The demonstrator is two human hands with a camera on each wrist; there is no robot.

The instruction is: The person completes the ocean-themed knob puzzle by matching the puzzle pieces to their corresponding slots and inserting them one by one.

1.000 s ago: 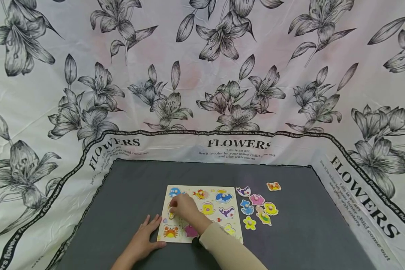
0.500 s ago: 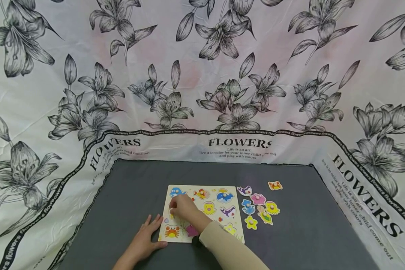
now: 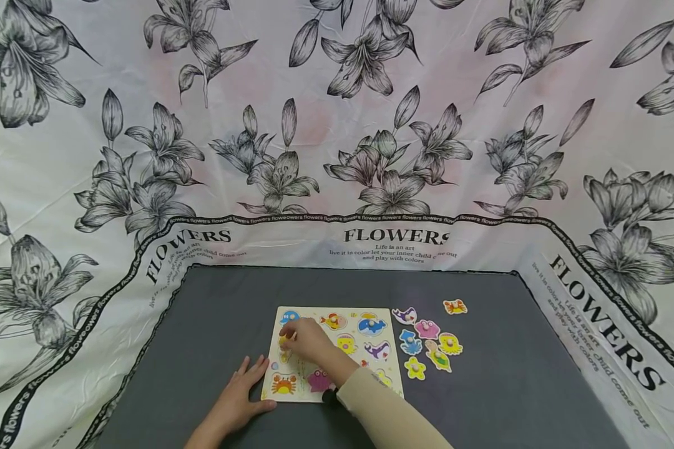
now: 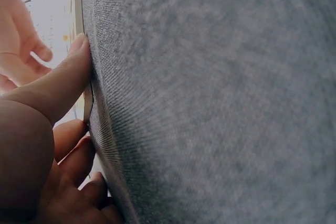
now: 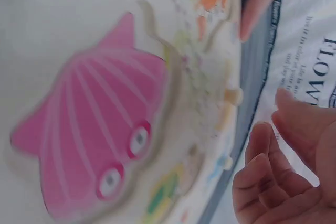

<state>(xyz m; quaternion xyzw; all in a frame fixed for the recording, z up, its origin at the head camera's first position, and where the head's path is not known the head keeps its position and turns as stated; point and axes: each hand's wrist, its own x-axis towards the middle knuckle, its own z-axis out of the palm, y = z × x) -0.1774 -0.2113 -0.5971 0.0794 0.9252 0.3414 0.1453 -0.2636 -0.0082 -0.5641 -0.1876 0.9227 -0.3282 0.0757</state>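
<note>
A pale puzzle board (image 3: 301, 395) with colourful sea animals lies on the dark tabletop. My left hand (image 3: 238, 397) rests at its lower left corner, fingers stretched along the side and the thumb (image 4: 79, 59) touching the front edge. Above the board's left part is my right hand (image 3: 306, 340), fingers loosely bent. The right wrist view shows a gap between thumb and forefinger, with nothing held. Nearest to those fingertips is a yellowish knobbed piece (image 5: 231, 97) on the board, partly hidden in the head view. A pink shell shape (image 5: 100, 124) without a knob shows below the wrist.
Right of the board lie several loose knobbed pieces, among them a pink one (image 3: 427, 329), a blue one (image 3: 410, 343), a yellow star (image 3: 415, 368) and, farther off, a crab (image 3: 455, 306). A white flower-printed cloth (image 3: 292, 240) borders the table behind.
My right hand has lifted slightly off the yellowish piece and its fingers have parted, so more of the board beneath shows. The left hand stays in place.
</note>
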